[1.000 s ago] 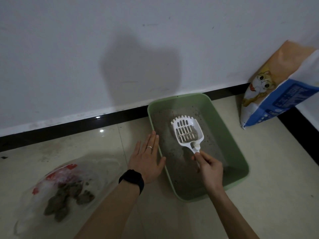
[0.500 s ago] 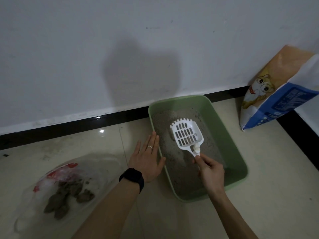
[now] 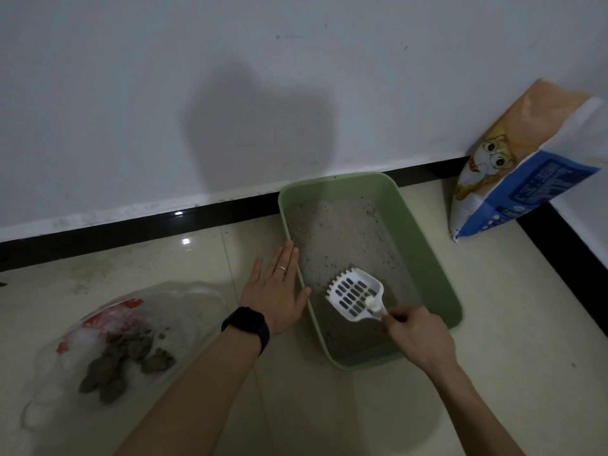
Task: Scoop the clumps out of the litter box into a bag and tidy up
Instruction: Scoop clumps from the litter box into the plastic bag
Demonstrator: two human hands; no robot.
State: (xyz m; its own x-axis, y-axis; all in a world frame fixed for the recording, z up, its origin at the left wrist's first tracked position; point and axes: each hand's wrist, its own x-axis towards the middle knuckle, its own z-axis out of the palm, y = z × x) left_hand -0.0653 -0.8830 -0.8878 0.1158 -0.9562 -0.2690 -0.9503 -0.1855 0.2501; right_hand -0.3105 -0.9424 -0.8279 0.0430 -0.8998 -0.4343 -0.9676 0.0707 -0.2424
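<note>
A green litter box [image 3: 427, 245] with grey litter sits on the tiled floor against the wall. My right hand [image 3: 416, 337] grips the handle of a white slotted scoop [image 3: 355, 297], whose head lies low over the litter near the box's left front. My left hand [image 3: 274, 291] lies flat on the floor with straight fingers, touching the box's left rim. A clear plastic bag [image 3: 108, 343] with red print lies on the floor at the left and holds several dark clumps [image 3: 121, 366].
A blue, white and orange litter sack [image 3: 526, 172] with a cartoon cat leans in the right corner. A black skirting strip [image 3: 131, 232] runs along the white wall. Bare tile lies between the bag and the box.
The scoop has come back from the middle of the box toward its near left part, and its head has turned leftward and dropped lower. My left hand stays beside the rim.
</note>
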